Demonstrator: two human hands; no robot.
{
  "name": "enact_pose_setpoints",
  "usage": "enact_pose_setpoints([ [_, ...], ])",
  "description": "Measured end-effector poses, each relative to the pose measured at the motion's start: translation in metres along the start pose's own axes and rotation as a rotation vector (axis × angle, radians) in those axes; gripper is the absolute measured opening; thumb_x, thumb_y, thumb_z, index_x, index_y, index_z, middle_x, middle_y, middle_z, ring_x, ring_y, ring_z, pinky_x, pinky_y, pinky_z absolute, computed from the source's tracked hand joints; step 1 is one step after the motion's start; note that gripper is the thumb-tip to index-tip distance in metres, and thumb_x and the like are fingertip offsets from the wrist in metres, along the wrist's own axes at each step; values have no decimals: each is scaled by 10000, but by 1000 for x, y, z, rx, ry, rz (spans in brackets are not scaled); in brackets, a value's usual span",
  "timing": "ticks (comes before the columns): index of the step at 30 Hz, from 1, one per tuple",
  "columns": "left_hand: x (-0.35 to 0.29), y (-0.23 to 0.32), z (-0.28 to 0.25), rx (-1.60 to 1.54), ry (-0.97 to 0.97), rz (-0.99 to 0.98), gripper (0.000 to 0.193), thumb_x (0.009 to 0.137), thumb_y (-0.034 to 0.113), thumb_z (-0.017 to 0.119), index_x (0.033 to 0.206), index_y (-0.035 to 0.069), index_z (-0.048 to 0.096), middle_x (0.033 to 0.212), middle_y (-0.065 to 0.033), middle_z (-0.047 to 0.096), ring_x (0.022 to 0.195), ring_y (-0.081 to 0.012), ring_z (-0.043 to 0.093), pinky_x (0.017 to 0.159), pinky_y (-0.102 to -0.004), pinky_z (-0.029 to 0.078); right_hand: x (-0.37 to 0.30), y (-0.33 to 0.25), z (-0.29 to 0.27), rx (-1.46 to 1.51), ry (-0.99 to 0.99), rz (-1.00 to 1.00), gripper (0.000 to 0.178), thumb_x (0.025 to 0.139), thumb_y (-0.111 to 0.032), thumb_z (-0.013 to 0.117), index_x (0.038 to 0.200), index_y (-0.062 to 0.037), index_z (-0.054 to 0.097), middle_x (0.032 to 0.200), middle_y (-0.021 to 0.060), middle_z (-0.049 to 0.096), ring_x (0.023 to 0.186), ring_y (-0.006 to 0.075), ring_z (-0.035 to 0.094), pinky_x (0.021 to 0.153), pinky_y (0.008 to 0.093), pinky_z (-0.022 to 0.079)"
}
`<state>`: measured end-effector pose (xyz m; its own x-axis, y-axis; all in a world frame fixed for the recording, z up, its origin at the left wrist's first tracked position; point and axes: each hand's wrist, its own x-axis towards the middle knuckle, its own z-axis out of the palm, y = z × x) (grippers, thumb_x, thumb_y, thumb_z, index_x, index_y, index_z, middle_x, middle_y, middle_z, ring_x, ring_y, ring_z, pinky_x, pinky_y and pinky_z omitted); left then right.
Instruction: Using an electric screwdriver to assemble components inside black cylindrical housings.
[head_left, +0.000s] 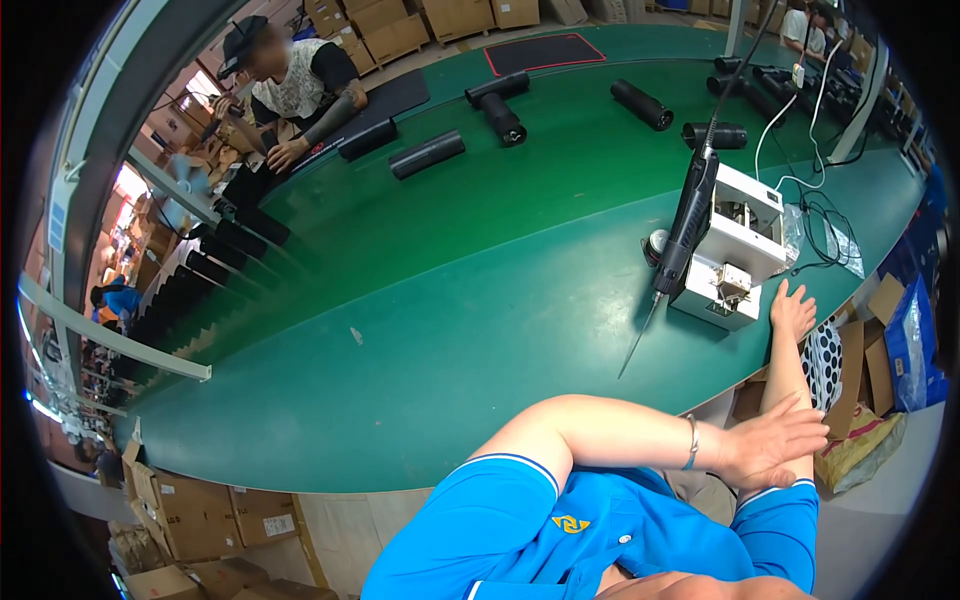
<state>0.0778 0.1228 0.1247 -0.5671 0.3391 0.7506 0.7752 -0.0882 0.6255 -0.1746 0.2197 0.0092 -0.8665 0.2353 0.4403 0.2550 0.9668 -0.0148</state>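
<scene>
My left arm crosses in front of my body. My left hand [772, 443], a band on its wrist, lies over my right forearm with fingers stretched out and nothing in it. My right hand [793, 312] rests near the edge of the green table [420, 390], fingers spread and holding nothing. Closest to it is a white screw-feeder-like machine [728, 290] with an opening in its front. A black electric screwdriver [690, 215] hangs upright beside the machine on a cable, its long thin bit pointing down. A small round container [656, 245] sits partly behind the screwdriver.
Several black cylinders [428, 154] lie on the darker green belt [400, 240]. Across it, another person [300, 90] works beside black mats [545, 54]. Black cables [825, 225] and plastic bags [848, 248] lie right of the machine. Cardboard boxes [205, 510] stand below the left edge.
</scene>
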Motion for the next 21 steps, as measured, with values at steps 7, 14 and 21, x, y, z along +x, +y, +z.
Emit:
enact_pose_setpoints([
  [7,34,-22,-15,22,-51,157,316,840,312,427,811,44,592,888,-129,581,899,-305,489,880,-438,327,-8,1,-3,-25,-210,90,632,862,-563,254,1276,-104,384,1263,204,386,1155,353,366,981,459,253],
  [14,37,-28,3,152,76,80,252,759,231,505,568,66,514,622,-70,543,661,-266,468,717,-348,374,-12,-1,-12,-8,-176,93,594,863,-530,297,1250,-94,412,1229,199,416,1149,341,374,976,456,261],
  [21,41,-27,7,191,83,28,234,738,213,509,554,68,506,604,-74,534,634,-264,454,685,-347,373,-11,0,-9,-15,-174,95,589,862,-523,302,1249,-94,414,1228,198,418,1147,341,376,968,453,269],
])
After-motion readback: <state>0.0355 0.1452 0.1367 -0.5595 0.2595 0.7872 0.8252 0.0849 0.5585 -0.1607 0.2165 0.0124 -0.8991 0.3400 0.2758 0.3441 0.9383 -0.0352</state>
